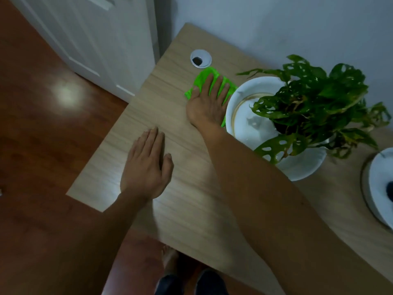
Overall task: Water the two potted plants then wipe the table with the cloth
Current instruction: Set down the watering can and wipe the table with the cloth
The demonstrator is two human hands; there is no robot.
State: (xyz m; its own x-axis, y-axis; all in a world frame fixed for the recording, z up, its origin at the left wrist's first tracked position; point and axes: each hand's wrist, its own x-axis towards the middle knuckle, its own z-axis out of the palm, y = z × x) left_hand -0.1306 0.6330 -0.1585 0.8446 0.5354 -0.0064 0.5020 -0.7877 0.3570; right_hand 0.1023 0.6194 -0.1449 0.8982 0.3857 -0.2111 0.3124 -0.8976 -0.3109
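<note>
A bright green cloth (205,76) lies flat on the light wooden table (170,128), near its far left part. My right hand (207,101) presses down on the cloth with straight, spread fingers. My left hand (147,165) rests flat on the bare tabletop, closer to me and apart from the cloth. Right of the cloth stands a potted plant (312,103) with holed green leaves, set in a wide white dish (236,107) whose rim touches the cloth's edge. Another white pot (380,186) is cut off at the right edge.
A silver cable grommet (201,58) sits in the tabletop just beyond the cloth. A white wall runs behind the table and a white door (89,39) stands at the left. The reddish wood floor (42,124) lies left of and below the table's edge.
</note>
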